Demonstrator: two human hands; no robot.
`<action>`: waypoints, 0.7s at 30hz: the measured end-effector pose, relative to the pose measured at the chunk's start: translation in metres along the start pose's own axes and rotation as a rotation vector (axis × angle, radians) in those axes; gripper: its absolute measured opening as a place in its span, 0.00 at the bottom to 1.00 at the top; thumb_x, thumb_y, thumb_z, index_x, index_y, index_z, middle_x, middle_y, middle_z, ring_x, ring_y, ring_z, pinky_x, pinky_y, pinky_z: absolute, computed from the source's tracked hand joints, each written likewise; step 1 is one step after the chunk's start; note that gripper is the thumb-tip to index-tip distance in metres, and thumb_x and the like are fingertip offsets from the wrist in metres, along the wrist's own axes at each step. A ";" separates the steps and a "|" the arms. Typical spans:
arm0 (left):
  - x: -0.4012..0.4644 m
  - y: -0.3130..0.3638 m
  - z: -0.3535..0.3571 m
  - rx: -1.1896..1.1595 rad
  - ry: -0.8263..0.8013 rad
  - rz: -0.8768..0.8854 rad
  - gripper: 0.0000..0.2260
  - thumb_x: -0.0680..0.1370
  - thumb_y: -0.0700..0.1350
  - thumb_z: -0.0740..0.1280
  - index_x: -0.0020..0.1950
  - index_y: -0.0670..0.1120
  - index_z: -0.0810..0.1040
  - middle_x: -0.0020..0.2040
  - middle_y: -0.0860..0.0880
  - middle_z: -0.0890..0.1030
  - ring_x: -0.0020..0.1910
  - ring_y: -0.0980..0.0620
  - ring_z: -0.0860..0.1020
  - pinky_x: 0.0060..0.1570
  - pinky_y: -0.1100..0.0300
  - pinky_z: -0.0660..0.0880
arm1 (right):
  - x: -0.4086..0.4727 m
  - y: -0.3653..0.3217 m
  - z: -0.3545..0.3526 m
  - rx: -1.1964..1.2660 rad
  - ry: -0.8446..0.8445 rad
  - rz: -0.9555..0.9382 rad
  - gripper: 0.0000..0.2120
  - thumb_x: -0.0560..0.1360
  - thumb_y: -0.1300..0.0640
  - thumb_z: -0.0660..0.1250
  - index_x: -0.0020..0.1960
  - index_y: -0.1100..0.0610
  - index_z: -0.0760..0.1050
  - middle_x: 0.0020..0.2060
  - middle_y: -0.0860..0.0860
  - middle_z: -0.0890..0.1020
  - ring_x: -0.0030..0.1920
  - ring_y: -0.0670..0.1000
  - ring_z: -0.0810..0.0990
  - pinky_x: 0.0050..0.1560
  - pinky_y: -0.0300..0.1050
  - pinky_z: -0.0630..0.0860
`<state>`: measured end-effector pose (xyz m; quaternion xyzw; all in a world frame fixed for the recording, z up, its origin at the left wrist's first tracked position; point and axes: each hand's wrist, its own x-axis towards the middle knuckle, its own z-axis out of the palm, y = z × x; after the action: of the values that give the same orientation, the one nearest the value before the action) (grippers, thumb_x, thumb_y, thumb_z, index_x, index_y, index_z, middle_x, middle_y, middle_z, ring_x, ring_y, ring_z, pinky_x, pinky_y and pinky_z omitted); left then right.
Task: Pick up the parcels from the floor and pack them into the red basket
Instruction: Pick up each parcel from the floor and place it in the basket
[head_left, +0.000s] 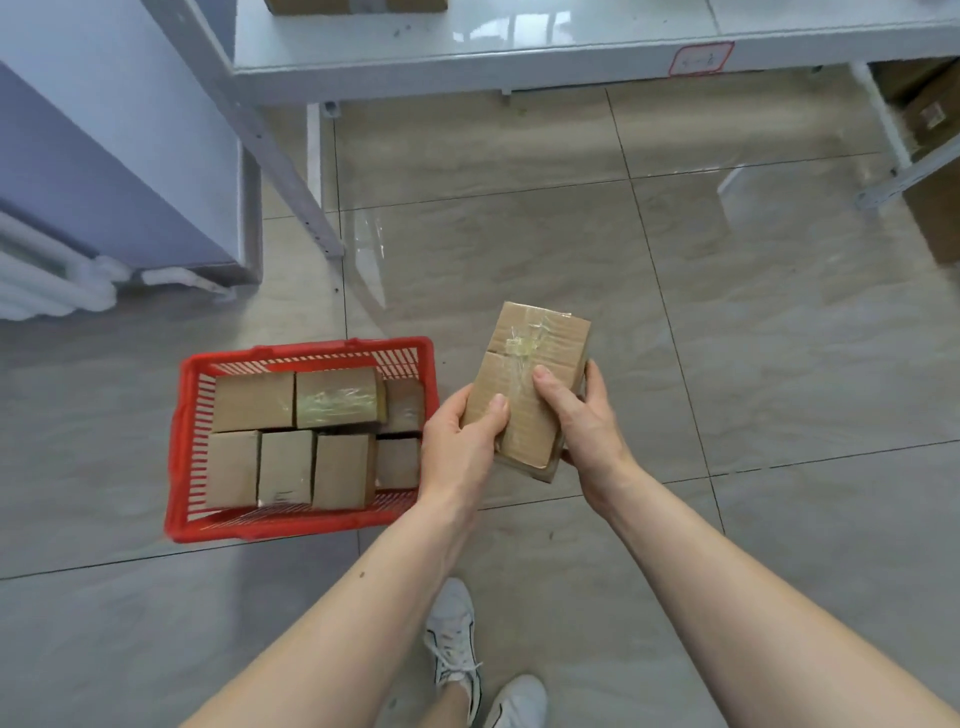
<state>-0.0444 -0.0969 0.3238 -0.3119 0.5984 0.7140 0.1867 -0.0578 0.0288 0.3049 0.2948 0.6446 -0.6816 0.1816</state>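
A brown cardboard parcel (535, 358) sealed with clear tape is held in the air between both hands, just right of the red basket (182, 415). My left hand (460, 441) grips its lower left edge, thumb on top. My right hand (584, 421) grips its right side, thumb across the taped face. The basket stands on the tiled floor and holds several cardboard parcels (291, 431) packed side by side. A second box seems to lie under the held parcel, but this is unclear.
A white metal shelf (519, 52) spans the top, its slanted leg (291, 171) near the basket. A radiator (47, 275) is at the left. Cardboard boxes (935, 208) sit at the right edge. My white shoes (457, 639) are below.
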 end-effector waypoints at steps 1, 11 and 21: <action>-0.003 -0.004 -0.009 -0.011 0.010 -0.002 0.07 0.79 0.42 0.68 0.54 0.48 0.83 0.51 0.46 0.87 0.54 0.46 0.84 0.56 0.49 0.80 | -0.004 0.005 0.008 -0.014 -0.014 0.003 0.36 0.66 0.39 0.72 0.71 0.46 0.66 0.60 0.45 0.82 0.58 0.47 0.82 0.63 0.57 0.77; -0.042 -0.046 -0.086 -0.105 0.098 0.017 0.11 0.79 0.42 0.68 0.61 0.47 0.82 0.53 0.49 0.86 0.54 0.49 0.84 0.54 0.52 0.81 | -0.045 0.062 0.068 -0.110 -0.107 0.056 0.25 0.75 0.45 0.68 0.70 0.46 0.66 0.59 0.46 0.82 0.58 0.49 0.83 0.58 0.56 0.80; -0.001 -0.042 -0.172 0.015 0.028 -0.012 0.12 0.77 0.42 0.70 0.60 0.49 0.81 0.51 0.50 0.86 0.51 0.51 0.85 0.51 0.55 0.81 | -0.038 0.086 0.149 -0.104 -0.055 0.142 0.23 0.78 0.46 0.64 0.72 0.46 0.64 0.59 0.46 0.80 0.58 0.51 0.81 0.60 0.61 0.79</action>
<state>0.0216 -0.2550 0.2781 -0.3239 0.6043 0.7041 0.1849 0.0000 -0.1319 0.2625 0.3110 0.6512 -0.6407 0.2622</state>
